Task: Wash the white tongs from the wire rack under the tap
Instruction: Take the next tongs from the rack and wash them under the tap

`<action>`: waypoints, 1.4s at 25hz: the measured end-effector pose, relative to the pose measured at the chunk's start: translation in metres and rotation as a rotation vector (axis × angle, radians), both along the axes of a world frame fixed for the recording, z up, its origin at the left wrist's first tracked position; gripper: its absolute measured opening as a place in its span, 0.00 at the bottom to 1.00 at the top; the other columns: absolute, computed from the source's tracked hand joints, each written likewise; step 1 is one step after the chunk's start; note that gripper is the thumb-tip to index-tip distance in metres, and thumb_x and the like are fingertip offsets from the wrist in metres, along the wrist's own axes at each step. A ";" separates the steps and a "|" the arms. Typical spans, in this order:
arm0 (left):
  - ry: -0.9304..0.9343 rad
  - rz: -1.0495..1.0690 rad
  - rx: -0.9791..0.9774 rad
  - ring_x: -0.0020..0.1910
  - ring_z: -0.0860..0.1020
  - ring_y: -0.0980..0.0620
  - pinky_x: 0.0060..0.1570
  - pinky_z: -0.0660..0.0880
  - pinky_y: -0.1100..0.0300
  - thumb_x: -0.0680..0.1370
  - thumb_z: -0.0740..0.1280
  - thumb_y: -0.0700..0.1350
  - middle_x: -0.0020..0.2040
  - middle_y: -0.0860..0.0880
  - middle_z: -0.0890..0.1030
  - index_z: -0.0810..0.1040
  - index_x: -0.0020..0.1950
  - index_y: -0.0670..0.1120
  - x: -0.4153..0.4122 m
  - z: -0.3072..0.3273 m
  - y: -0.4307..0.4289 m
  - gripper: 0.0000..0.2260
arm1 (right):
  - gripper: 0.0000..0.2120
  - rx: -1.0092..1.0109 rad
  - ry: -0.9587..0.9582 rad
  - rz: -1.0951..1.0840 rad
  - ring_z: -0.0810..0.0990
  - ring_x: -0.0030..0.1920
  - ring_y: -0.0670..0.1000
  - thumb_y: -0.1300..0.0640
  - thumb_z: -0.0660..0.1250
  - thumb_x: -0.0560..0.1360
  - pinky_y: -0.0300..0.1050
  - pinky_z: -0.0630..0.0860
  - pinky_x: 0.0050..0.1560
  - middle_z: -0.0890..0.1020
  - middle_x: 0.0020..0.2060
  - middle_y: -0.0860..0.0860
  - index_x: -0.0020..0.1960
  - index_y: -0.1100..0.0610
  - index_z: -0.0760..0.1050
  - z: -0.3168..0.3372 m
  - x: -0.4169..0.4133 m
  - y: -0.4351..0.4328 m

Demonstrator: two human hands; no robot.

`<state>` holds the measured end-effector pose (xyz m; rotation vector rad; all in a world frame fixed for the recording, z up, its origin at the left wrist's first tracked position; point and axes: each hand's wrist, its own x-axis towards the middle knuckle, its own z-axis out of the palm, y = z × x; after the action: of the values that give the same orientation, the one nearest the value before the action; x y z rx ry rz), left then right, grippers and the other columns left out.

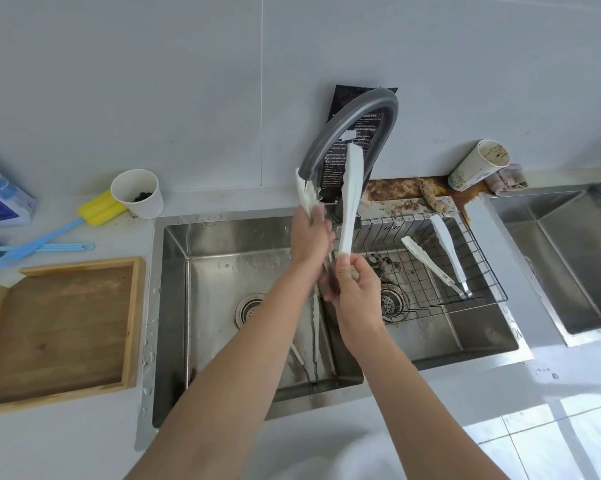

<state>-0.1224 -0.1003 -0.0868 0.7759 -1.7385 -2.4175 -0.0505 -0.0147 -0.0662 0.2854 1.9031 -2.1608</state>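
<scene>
I hold a pair of white tongs (351, 199) upright over the steel sink (174, 271), spread apart under the grey curved tap (347, 129). My right hand (356, 289) grips the hinge end at the bottom. My left hand (311, 237) is closed around the left arm of the tongs, just below the tap's spout. The right arm of the tongs points up in front of the tap. A second pair of white tongs (444, 261) lies in the wire rack (482, 271) over the right basin. Another white utensil (315, 327) lies in the left basin, partly hidden by my arms.
A wooden tray (132, 323) sits left of the sink. Beyond it are blue and yellow brushes (60, 233) and a paper cup (139, 194). A stained paper cup (479, 164) and rag stand behind the rack. A second sink (569, 258) is at right.
</scene>
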 end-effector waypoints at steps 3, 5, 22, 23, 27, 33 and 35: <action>-0.078 0.071 0.043 0.21 0.67 0.60 0.19 0.63 0.68 0.84 0.57 0.43 0.33 0.50 0.73 0.72 0.56 0.41 -0.011 0.001 -0.014 0.08 | 0.09 0.059 -0.025 0.045 0.77 0.30 0.44 0.56 0.60 0.82 0.38 0.72 0.29 0.80 0.30 0.46 0.46 0.59 0.73 -0.003 0.008 0.002; -0.106 0.177 0.047 0.22 0.67 0.59 0.20 0.63 0.67 0.84 0.56 0.44 0.34 0.50 0.74 0.72 0.55 0.42 -0.026 0.006 -0.032 0.08 | 0.09 0.058 -0.020 0.069 0.77 0.30 0.44 0.56 0.60 0.82 0.36 0.72 0.28 0.82 0.31 0.46 0.47 0.59 0.73 -0.005 0.012 -0.002; -0.033 0.211 0.021 0.22 0.66 0.59 0.20 0.62 0.67 0.83 0.56 0.43 0.32 0.50 0.71 0.70 0.45 0.48 -0.037 0.014 -0.020 0.08 | 0.13 0.025 -0.028 0.005 0.75 0.31 0.48 0.53 0.56 0.84 0.38 0.70 0.27 0.83 0.33 0.50 0.48 0.61 0.72 0.004 -0.001 0.006; -0.015 0.206 0.037 0.21 0.65 0.59 0.20 0.62 0.67 0.83 0.58 0.43 0.31 0.50 0.70 0.70 0.45 0.48 -0.036 0.013 -0.016 0.07 | 0.14 0.008 -0.058 -0.026 0.74 0.30 0.48 0.53 0.54 0.84 0.39 0.70 0.27 0.84 0.33 0.52 0.47 0.60 0.71 0.005 -0.004 0.008; 0.011 0.180 0.196 0.22 0.62 0.58 0.20 0.62 0.67 0.78 0.66 0.42 0.29 0.52 0.68 0.70 0.45 0.46 -0.034 0.017 -0.016 0.06 | 0.16 -0.007 -0.132 -0.054 0.70 0.26 0.47 0.50 0.50 0.85 0.41 0.65 0.26 0.84 0.32 0.53 0.50 0.59 0.71 0.006 -0.012 0.012; 0.070 0.114 0.406 0.21 0.66 0.59 0.20 0.64 0.67 0.73 0.75 0.48 0.26 0.54 0.71 0.74 0.45 0.46 -0.026 0.021 -0.024 0.11 | 0.19 0.065 -0.210 0.005 0.63 0.25 0.47 0.49 0.49 0.85 0.37 0.58 0.22 0.78 0.26 0.51 0.56 0.62 0.71 0.004 -0.019 0.021; 0.113 0.093 0.449 0.22 0.67 0.58 0.21 0.66 0.67 0.71 0.76 0.50 0.27 0.53 0.72 0.76 0.46 0.47 -0.024 0.023 -0.023 0.12 | 0.18 0.085 -0.253 0.024 0.62 0.24 0.47 0.48 0.49 0.85 0.36 0.57 0.21 0.75 0.25 0.50 0.54 0.60 0.71 0.002 -0.020 0.022</action>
<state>-0.1466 -0.1237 -0.0639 0.7161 -1.1028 -2.7575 -0.0710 0.0077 -0.0641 0.5224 1.8462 -1.9271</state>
